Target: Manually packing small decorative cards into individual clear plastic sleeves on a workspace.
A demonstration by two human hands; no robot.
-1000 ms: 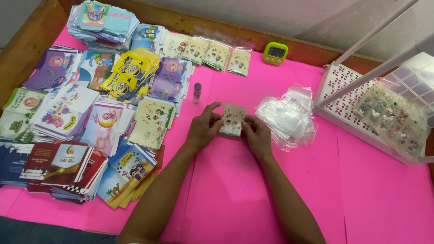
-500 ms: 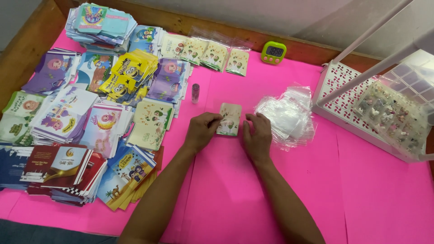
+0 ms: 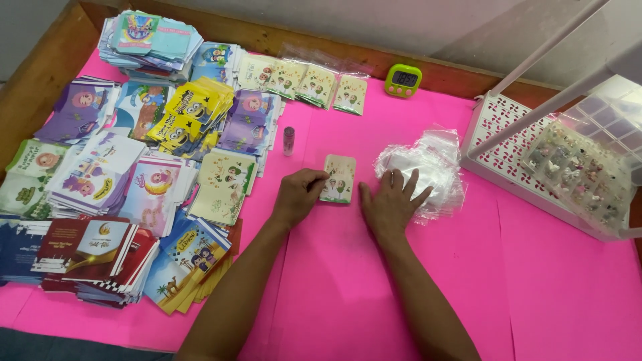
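Observation:
A small cream envelope point(image 3: 339, 178) with cartoon figures lies flat on the pink table cover point(image 3: 348, 281). My left hand point(image 3: 299, 196) pinches its left edge with fingers curled. My right hand point(image 3: 391, 204) has left the envelope and rests with fingers spread on the edge of a heap of clear plastic sleeves point(image 3: 428, 167) just to the right.
Stacks of colourful printed envelopes point(image 3: 134, 154) fill the left half of the table. A row of bagged cream envelopes point(image 3: 307, 80) lies at the back beside a green timer point(image 3: 403, 79). A small pink tube point(image 3: 289, 140) stands near the stacks. A white rack point(image 3: 508, 160) with a clear compartment box point(image 3: 582, 167) sits right.
My right hand let go of the cream envelope and moved right onto the plastic sleeves. My left hand stays on the envelope's left edge.

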